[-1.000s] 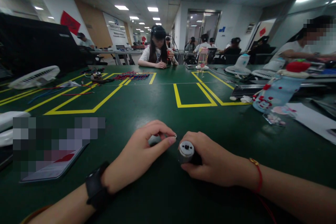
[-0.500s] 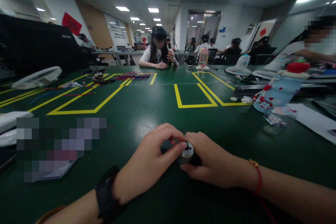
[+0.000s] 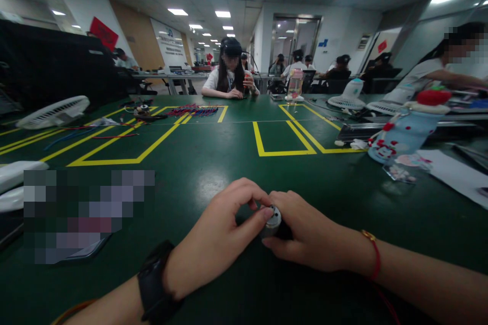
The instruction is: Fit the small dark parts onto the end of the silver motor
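Observation:
A small silver electric motor (image 3: pixel 272 222), a short metal cylinder with dark holes in its end face, is tilted toward me just above the table. My right hand (image 3: pixel 305 231) is wrapped round its body, the thumb below and the fingers behind. My left hand (image 3: pixel 224 223) pinches at the middle of the end face with thumb and forefinger. The fingertips cover that spot, so whether a shaft or a small part is between them is hidden. The motor's lower end lies in shadow behind my right hand.
Yellow tape (image 3: pixel 287 154) marks boxes on the green table (image 3: pixel 198 284). Bundled red and blue wires (image 3: pixel 194 110) lie farther back. A blue bottle (image 3: pixel 407 129) stands right, a white fan (image 3: pixel 55 112) left, near a blurred flat item (image 3: pixel 89 223). A person (image 3: pixel 229 73) sits opposite.
My left thumb and forefinger have shifted slightly over the motor's end face, covering more of its middle. My right hand keeps its hold.

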### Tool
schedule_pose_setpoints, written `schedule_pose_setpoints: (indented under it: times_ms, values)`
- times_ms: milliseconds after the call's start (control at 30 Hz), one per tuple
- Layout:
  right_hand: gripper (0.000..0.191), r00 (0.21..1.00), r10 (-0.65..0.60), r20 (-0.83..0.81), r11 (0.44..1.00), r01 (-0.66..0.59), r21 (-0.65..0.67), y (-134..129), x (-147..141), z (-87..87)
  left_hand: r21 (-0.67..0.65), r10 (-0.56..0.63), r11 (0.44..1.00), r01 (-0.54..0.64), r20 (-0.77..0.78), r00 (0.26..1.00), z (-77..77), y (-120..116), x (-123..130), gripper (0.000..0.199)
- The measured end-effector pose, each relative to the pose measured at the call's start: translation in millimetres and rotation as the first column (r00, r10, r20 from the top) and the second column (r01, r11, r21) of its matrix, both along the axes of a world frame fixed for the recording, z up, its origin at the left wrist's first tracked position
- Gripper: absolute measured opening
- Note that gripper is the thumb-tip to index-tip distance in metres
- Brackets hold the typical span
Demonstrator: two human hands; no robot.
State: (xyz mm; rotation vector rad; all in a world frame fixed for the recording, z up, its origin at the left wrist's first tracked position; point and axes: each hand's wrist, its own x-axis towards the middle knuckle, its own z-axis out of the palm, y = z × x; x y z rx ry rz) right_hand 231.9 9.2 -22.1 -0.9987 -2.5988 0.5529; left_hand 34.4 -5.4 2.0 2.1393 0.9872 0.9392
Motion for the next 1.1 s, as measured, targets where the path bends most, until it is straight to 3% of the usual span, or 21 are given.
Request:
schedule_pose_setpoints:
  times_ms: [300,833,967,1100]
  values:
    - [0.024,1.000,0.010,-0.001,1.000,-0.010,0.014,1,0,0.2,-0.024,-0.008,1.000,0.007,-0.029,1.000,-0.6,1,-2,0.008]
    - [0.030,1.000,0.008,-0.008,1.000,-0.008,-0.009,1,1,2.0,-0.074,-0.097,0.993,0.095,-0.017,0.995,-6.4,0,-10,0.025]
    - [0.031,1.000,-0.002,-0.013,1.000,0.002,-0.009,2,2,2.1,-0.207,-0.087,0.974,0.093,0.041,0.995,-7.6,4,-13,0.024]
    - [0.028,0.999,0.007,-0.045,1.000,-0.008,-0.023,0,4,4.7,-0.352,0.082,0.936,-0.031,0.132,0.988,-11.8,13,-19,0.021]
